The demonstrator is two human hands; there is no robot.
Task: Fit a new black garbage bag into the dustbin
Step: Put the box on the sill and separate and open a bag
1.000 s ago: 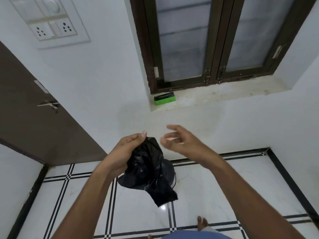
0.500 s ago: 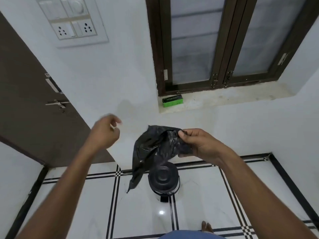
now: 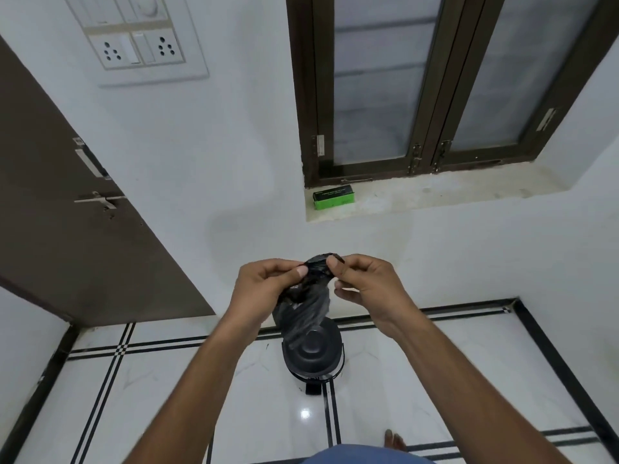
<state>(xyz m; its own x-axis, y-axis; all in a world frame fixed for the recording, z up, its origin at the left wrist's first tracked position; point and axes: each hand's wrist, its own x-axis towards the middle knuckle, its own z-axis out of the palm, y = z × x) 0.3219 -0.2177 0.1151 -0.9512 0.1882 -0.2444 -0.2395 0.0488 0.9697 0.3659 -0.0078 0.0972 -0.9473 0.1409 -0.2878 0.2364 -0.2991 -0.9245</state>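
Note:
A crumpled black garbage bag [image 3: 306, 308] hangs in front of me at chest height. My left hand [image 3: 264, 286] pinches its top edge from the left, and my right hand [image 3: 363, 283] pinches the same edge from the right, thumbs close together. Straight below the bag, a small black round dustbin [image 3: 313, 358] stands on the floor with its domed lid closed and a foot pedal at the front. The hanging bag hides the far part of the lid.
The dustbin stands against a white wall on glossy white tiles [image 3: 167, 396] with black lines. A brown door [image 3: 67, 229] is at the left. A green box [image 3: 334, 196] lies on the window sill. My bare foot [image 3: 395, 440] is near the bottom.
Half a second ago only my right hand held the bag and my left hand was away at the left. Now both hands pinch the bag's top edge close together, above the dustbin.

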